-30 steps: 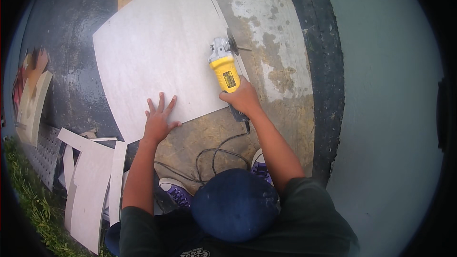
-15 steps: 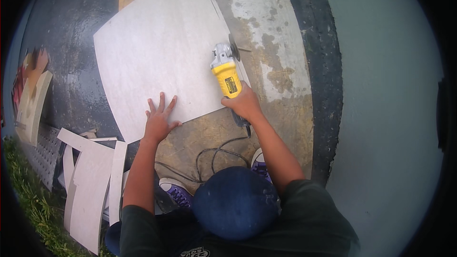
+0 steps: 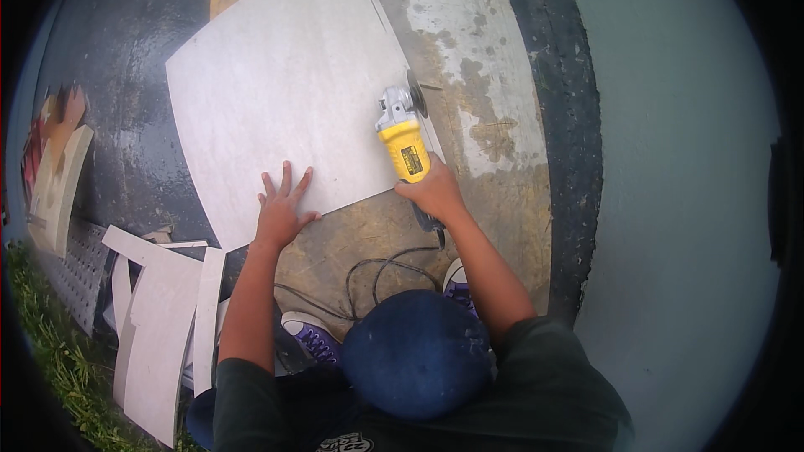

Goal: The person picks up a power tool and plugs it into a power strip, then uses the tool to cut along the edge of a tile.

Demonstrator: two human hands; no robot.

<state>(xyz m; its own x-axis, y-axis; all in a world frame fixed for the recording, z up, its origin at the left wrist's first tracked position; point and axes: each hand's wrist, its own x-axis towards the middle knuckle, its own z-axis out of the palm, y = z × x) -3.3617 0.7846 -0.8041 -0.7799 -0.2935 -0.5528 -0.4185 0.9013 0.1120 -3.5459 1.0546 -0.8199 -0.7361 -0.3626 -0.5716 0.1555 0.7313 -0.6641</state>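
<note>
Grinder (image 3: pixel 404 147) held by R hand (image 3: pixel 435 190), disc (image 3: pixel 417 94) @ slab (image 3: pixel 276 92), 3 o'clk. L hand (image 3: pixel 282 215) laid @ its 6 o'clk, fingers wide.

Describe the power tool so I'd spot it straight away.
Find the large pale sheet under the spread left hand. Near its right edge, the right hand grips the grinder, a dark disc at its far end. Its bright yellow body and silvery head set it apart from the plain, flat sheet.
</note>
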